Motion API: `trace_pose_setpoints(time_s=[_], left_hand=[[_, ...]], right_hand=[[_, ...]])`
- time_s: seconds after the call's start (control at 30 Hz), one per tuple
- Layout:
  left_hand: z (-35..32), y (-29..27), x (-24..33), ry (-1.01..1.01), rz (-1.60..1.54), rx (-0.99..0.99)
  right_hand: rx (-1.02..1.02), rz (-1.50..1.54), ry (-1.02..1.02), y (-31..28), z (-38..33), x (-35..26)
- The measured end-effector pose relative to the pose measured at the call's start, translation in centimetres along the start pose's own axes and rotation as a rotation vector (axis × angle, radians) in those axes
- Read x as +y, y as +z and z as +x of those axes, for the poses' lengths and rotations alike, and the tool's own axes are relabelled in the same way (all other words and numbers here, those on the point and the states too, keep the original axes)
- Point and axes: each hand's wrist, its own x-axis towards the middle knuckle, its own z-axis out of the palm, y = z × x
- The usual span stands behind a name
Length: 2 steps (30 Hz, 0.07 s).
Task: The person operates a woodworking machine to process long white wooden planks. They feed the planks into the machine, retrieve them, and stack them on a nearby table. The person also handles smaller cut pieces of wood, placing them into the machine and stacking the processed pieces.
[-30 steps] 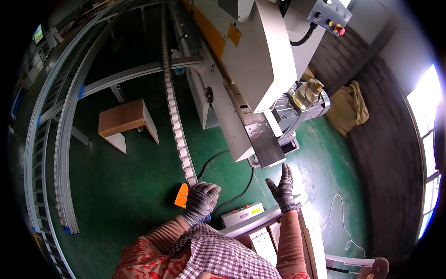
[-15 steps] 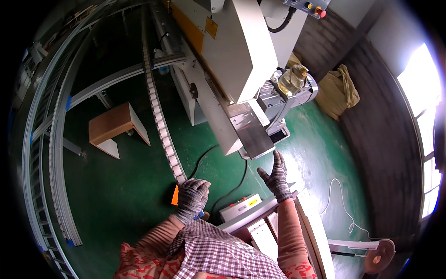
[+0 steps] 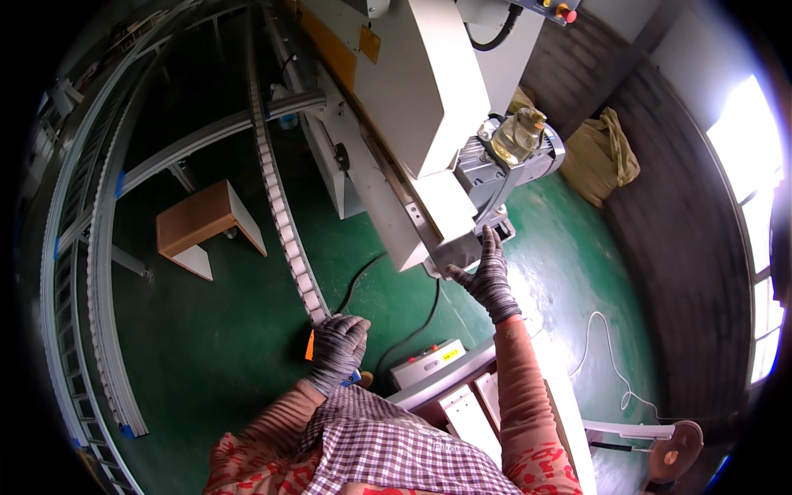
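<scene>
My left hand (image 3: pixel 340 351), in a grey striped glove, is closed over the near end of a narrow rail of white rollers (image 3: pixel 290 247). My right hand (image 3: pixel 488 280), gloved alike, is open with thumb and fingers spread. It reaches to the near end of the large white machine (image 3: pixel 437 91), beside the dark metal outfeed plate (image 3: pixel 458 252). A flat white piece (image 3: pixel 445 202) lies over the far part of that plate. Whether my right fingertips touch the plate cannot be made out.
A grey motor (image 3: pixel 528 161) with a jar of clear liquid (image 3: pixel 517 136) sits right of the plate. A brown and white stool-like piece (image 3: pixel 198 219) stands at left, beyond it a metal roller frame (image 3: pixel 107 247). White boards (image 3: pixel 470 425) lie before me. Cables cross the green floor.
My right hand has moved forward to the machine's near end. A white flat piece now covers part of the metal plate. My left hand stays on the rail's end.
</scene>
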Motion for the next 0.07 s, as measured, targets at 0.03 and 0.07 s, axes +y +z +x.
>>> trace_pose_setpoints(time_s=[0.03,0.07], left_hand=[[0.02,-0.07,-0.07,-0.003,-0.009,-0.006],[-0.03,-0.08,-0.2,0.009,-0.022,-0.003]], right_hand=[[-0.011,-0.017,-0.006,-0.02,0.59,-0.09],[-0.013,-0.014,-0.015,0.14,0.89,-0.3]])
